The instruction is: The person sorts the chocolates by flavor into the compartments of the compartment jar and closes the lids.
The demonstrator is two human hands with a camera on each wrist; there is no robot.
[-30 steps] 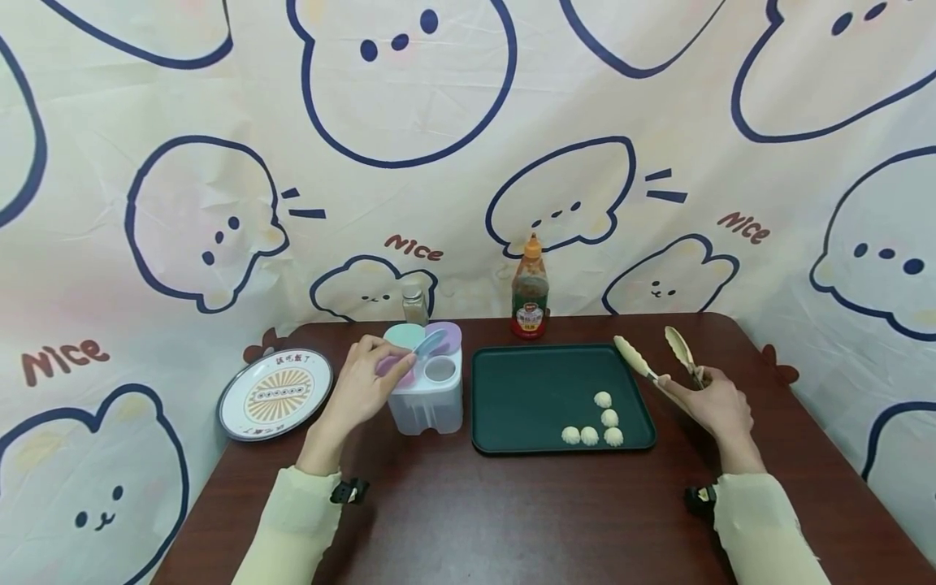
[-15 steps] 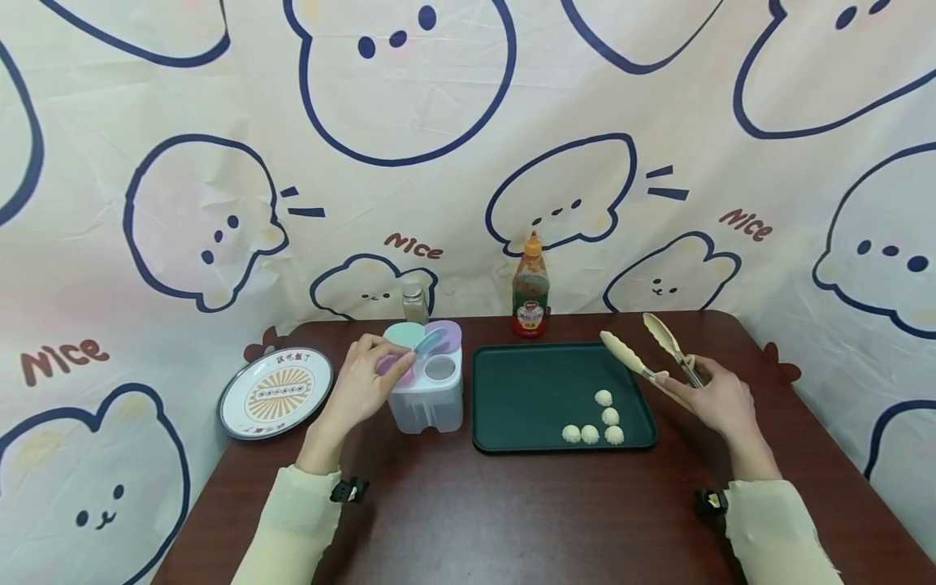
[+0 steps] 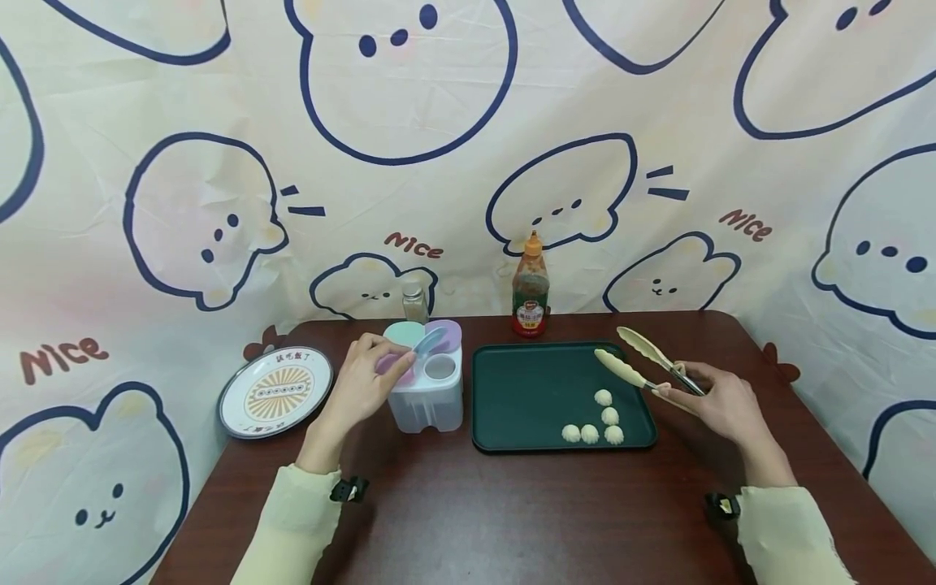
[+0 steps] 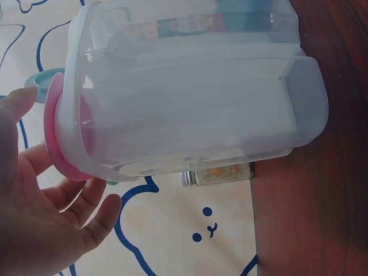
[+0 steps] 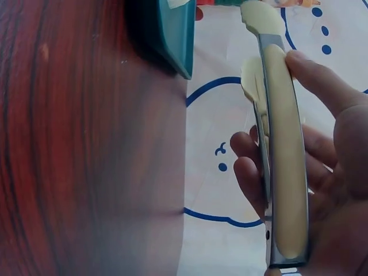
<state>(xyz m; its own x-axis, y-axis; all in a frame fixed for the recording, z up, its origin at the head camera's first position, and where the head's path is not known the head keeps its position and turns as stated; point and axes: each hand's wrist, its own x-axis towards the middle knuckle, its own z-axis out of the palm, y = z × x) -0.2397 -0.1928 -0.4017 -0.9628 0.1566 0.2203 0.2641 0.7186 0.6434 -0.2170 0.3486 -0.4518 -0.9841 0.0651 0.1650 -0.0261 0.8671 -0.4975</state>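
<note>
My left hand (image 3: 363,380) pinches a light blue lid (image 3: 428,341), tilted up from a clear plastic container (image 3: 427,410) with several round compartments. The round opening (image 3: 440,370) at its front right is uncovered; pink, mint and purple lids top the others. In the left wrist view, my fingers rest by the pink lid (image 4: 54,129). My right hand (image 3: 727,402) grips cream-tipped tongs (image 3: 621,368), thumb on one arm and fingers on the other. The tongs' tips stand apart over the right back of a dark green tray (image 3: 522,398). Several small white dumplings (image 3: 610,416) lie in an L on it.
A white patterned plate (image 3: 278,393) lies left of the container. Behind stand a small glass shaker (image 3: 414,303) and an orange-capped sauce bottle (image 3: 530,292). The brown table (image 3: 497,512) meets a cartoon-printed cloth backdrop (image 3: 453,203) at its back edge.
My right hand has turned the tongs leftward, bringing their tips over the tray and closer together. My left hand stays in place with the blue lid.
</note>
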